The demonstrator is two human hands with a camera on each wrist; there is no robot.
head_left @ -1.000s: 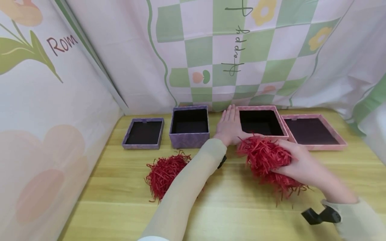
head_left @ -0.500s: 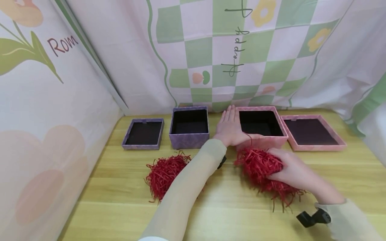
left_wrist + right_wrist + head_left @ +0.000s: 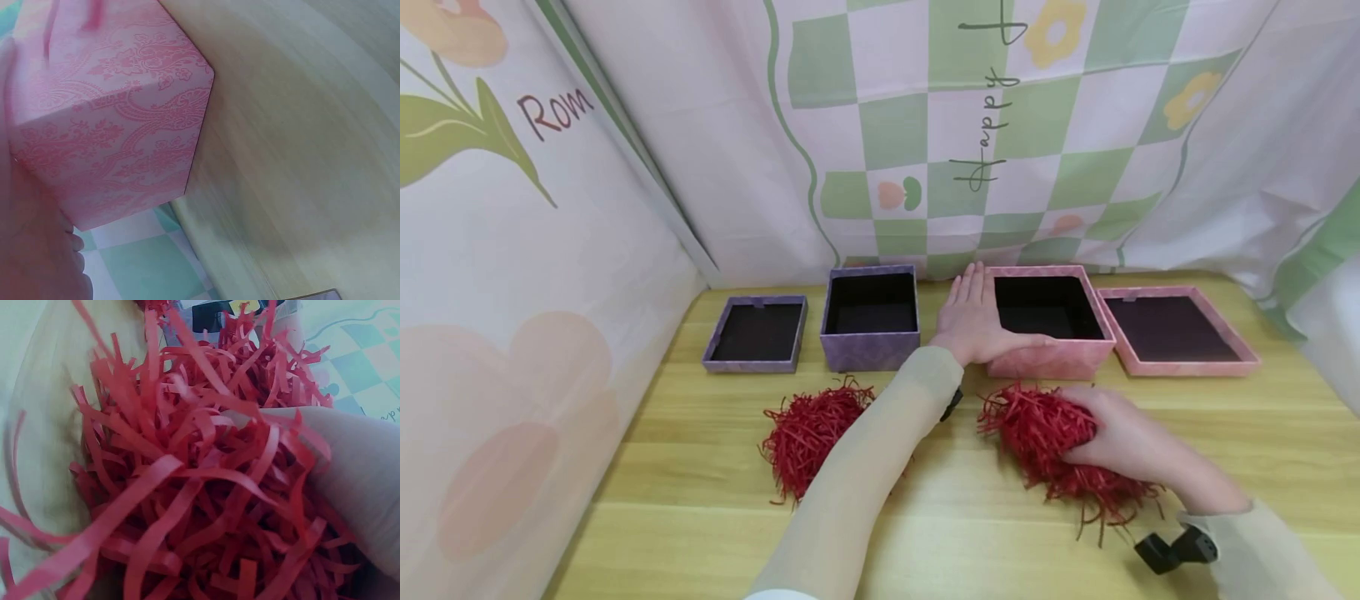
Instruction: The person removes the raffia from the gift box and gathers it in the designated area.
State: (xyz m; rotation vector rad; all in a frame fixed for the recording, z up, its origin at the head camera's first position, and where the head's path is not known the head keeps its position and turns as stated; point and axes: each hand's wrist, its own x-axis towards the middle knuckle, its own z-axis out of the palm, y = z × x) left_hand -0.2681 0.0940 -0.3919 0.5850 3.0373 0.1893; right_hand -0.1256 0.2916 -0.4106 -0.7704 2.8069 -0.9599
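My left hand (image 3: 972, 321) lies with straight fingers along the left side of the pink box (image 3: 1052, 362), its thumb stretched along the front rim. The left wrist view shows the box's patterned pink side (image 3: 131, 119) close up. The box is uncovered, with a black inside. In front of it, my right hand (image 3: 1123, 433) grips a bundle of red shredded paper (image 3: 1037, 429) just over the table. Loose strips (image 3: 156, 506) fill the right wrist view and hide most of the fingers. A second pile of red shredded paper (image 3: 812, 437) lies left, partly behind my left forearm.
An uncovered purple box (image 3: 871, 350) stands left of my left hand, with its purple lid (image 3: 756, 365) upturned farther left. The pink lid (image 3: 1187, 367) lies upturned right of the pink box. A patterned curtain (image 3: 895, 133) hangs close behind the boxes.
My right hand has drawn the red shredded paper back and down from the pink box's front rim toward the table. My left hand has stayed in place on the box.
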